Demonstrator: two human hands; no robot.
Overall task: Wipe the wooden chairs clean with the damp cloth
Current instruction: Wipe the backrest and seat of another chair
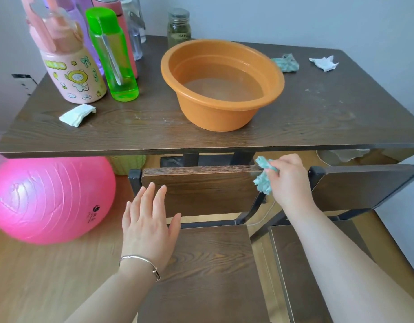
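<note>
Dark wooden left chair (213,264) and right chair (364,185), side by side.
Teal cloth (263,181) bunched against the top right corner of the left chair's backrest (201,190).

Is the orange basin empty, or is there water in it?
Partly filled: the basin holds cloudy water well below its rim.

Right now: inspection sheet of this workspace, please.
Surface: dark wooden table, whitish smears at right.
Job's things: teal cloth at backrest corner of left chair; second chair beside it; orange basin holds water.
Clutter: bottles, folded tissue, crumpled tissue, spare teal cloth on table.
Hands: right hand grips the cloth; left hand open over the seat.
Cables: nothing seen.
Surroundings: pink ball on floor, grey wall.
</note>
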